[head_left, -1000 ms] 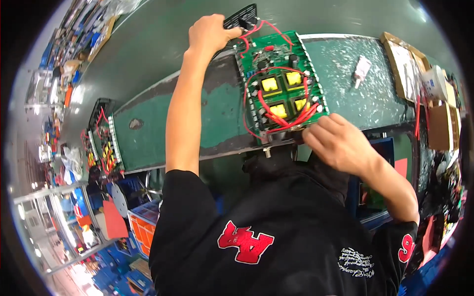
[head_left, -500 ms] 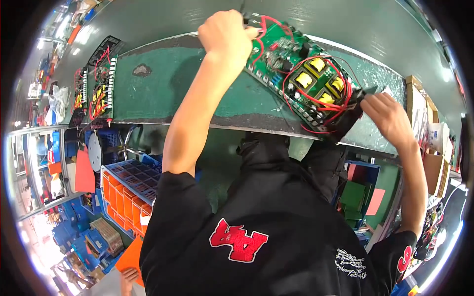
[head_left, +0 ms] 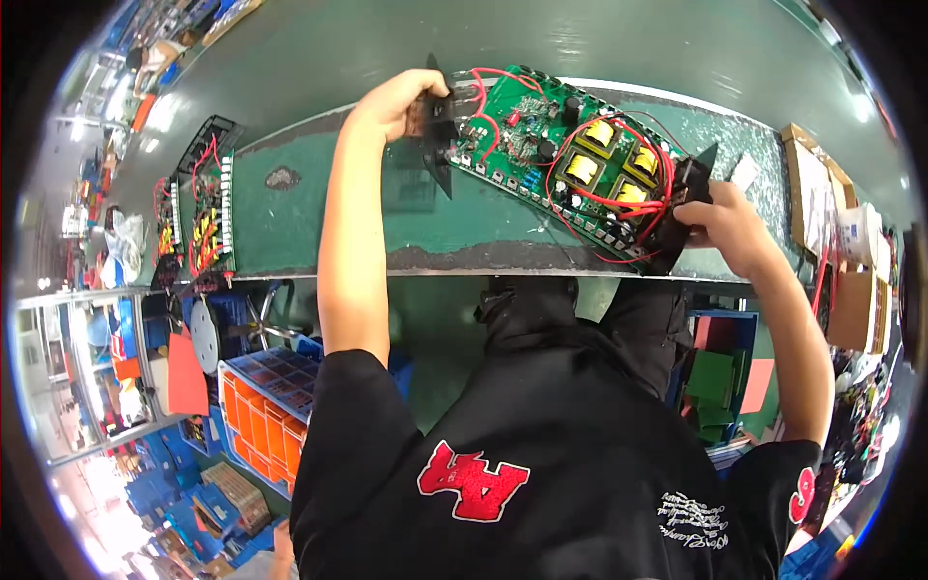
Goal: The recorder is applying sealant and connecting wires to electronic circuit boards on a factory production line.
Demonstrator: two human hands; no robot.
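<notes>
A green circuit board (head_left: 527, 179) with yellow-cored transformers and red wires lies at a slant across the bench, between my hands. At its left end stands a black end panel (head_left: 440, 130), joined to the board side by red wires. My left hand (head_left: 396, 104) is closed on that panel's outer edge. Another black end panel (head_left: 688, 188) stands at the board's right end. My right hand (head_left: 730, 224) grips it, thumb on the near face and fingers behind.
More wired circuit boards (head_left: 208, 217) rest at the bench's left, by a clear plastic bag (head_left: 126, 237). Cardboard boxes (head_left: 817, 184) and a white tub (head_left: 858, 237) stand at the right. Below the bench is a blue crate with orange bins (head_left: 261, 416). Another person's hand (head_left: 282, 546) shows at lower left.
My left hand has moved left and down, and the left black panel now shows upright in it. My right hand has shifted left and down onto the right panel. The board sits slightly further left.
</notes>
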